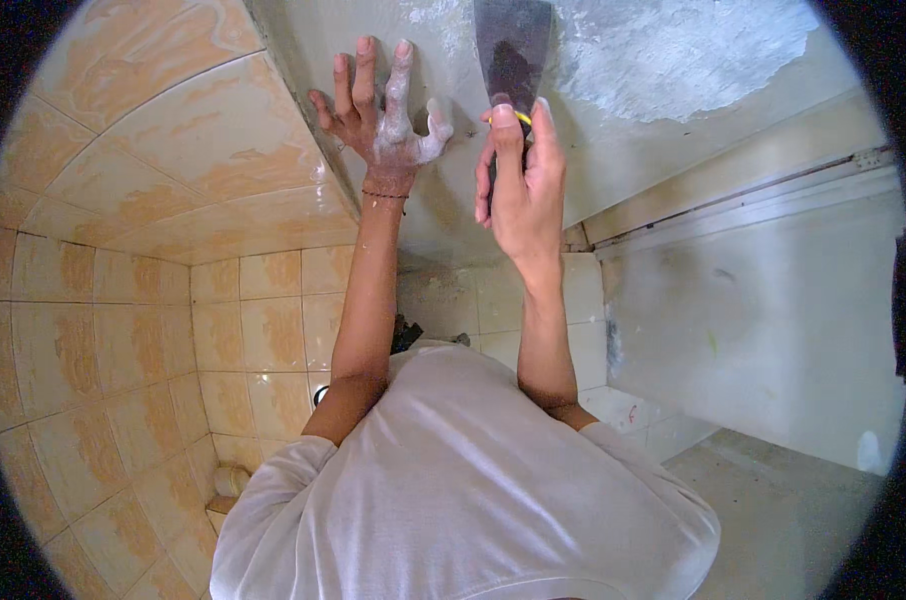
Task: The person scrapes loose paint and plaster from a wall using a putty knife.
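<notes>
Single head view, close on raised hands [453, 150] — facing grey wall [673, 130]

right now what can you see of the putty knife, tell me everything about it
The putty knife has a broad, flat, dark metal blade that widens away from the grip and runs off the top edge of the picture. Its face looks dull and smeared. A bit of yellow shows at the handle, which is mostly hidden inside the right hand; that hand's thumb and fingers press up onto the blade's base. The blade lies flat against the grey wall, beside a patch of whitish plaster.
</notes>
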Available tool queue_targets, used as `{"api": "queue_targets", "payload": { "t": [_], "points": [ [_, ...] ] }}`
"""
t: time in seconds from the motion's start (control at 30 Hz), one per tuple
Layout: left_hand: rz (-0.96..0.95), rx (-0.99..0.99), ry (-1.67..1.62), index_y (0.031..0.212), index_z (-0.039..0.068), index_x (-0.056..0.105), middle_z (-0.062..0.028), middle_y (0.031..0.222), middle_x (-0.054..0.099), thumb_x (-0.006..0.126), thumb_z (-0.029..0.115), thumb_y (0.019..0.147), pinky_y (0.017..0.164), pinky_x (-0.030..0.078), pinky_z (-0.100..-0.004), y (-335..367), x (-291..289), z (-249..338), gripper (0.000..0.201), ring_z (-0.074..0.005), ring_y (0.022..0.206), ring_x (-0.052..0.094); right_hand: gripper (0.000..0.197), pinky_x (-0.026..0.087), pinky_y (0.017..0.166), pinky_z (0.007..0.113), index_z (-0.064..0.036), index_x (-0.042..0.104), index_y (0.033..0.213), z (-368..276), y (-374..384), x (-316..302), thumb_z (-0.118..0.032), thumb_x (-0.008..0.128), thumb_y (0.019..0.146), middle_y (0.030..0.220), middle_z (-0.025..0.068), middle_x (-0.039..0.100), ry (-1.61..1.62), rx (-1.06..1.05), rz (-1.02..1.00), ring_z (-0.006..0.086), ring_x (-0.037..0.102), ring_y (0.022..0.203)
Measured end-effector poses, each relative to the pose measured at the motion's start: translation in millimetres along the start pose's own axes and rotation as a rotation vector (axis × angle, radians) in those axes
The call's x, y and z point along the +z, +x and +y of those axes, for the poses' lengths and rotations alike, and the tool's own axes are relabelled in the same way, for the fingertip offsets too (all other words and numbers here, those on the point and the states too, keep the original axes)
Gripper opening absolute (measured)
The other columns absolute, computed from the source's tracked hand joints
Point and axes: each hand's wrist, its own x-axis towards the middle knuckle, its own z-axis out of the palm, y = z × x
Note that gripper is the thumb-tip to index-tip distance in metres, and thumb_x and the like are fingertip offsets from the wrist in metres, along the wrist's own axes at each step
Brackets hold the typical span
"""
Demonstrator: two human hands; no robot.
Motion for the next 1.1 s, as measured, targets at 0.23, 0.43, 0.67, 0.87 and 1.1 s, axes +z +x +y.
{"api": "queue_targets", "payload": {
  "t": [0.23,0.43,0.67,0.87,1.1],
  "points": [
    [0.043,0.013,-0.013,0.14,0.028,0.064,-0.0027,0.155,0.05,0.058,0.055,0.084,0.124,0.009,-0.0544,2.0,2.7,-0.4,0.063,-0.0261,0.148,0.036,0.042,0.035,0.037,0.027,-0.0016,0.054,0.103,-5.7,-0.4,0.3,-0.043,0.05,0.109,0.051,-0.0012,0.047,0.034,0.046,0.0,0.0077,0.045,0.039],
    [0.04,0.019,-0.008,0.141,0.028,0.063,-0.0023,0.156,0.048,0.057,0.056,0.084,0.124,0.009,-0.0542,0.5,4.0,-0.5,0.064,-0.0251,0.148,0.035,0.04,0.033,0.036,0.026,-0.0033,0.054,0.101,-7.3,1.3,4.5,-0.042,0.051,0.108,0.052,-0.0025,0.046,0.076,0.031,0.004,0.0071,0.044,0.039],
    [0.022,0.012,-0.005,0.141,0.029,0.063,-0.0015,0.156,0.048,0.054,0.058,0.084,0.125,0.008,-0.0535,-0.1,4.5,-0.6,0.064,-0.0246,0.149,0.034,0.039,0.033,0.036,0.026,-0.0049,0.052,0.098,-16.6,-1.7,5.8,-0.042,0.052,0.108,0.052,-0.0025,0.046,0.083,0.049,0.034,0.0068,0.044,0.039],
    [0.027,0.006,-0.015,0.14,0.029,0.064,-0.0008,0.156,0.049,0.052,0.058,0.087,0.124,0.008,-0.0534,0.9,2.0,-0.4,0.062,-0.0247,0.149,0.035,0.039,0.032,0.034,0.026,-0.0043,0.053,0.099,-16.5,-9.4,3.9,-0.042,0.052,0.108,0.051,-0.0022,0.046,0.077,0.09,0.038,0.0066,0.042,0.038],
    [0.027,0.001,-0.024,0.139,0.029,0.065,-0.0006,0.155,0.049,0.051,0.058,0.088,0.125,0.009,-0.0527,2.2,1.1,0.4,0.06,-0.0244,0.148,0.036,0.04,0.031,0.034,0.026,-0.0037,0.054,0.1,-19.0,-10.9,11.1,-0.043,0.052,0.108,0.051,-0.0027,0.046,0.145,0.083,0.051,0.0062,0.042,0.037]
  ]
}}
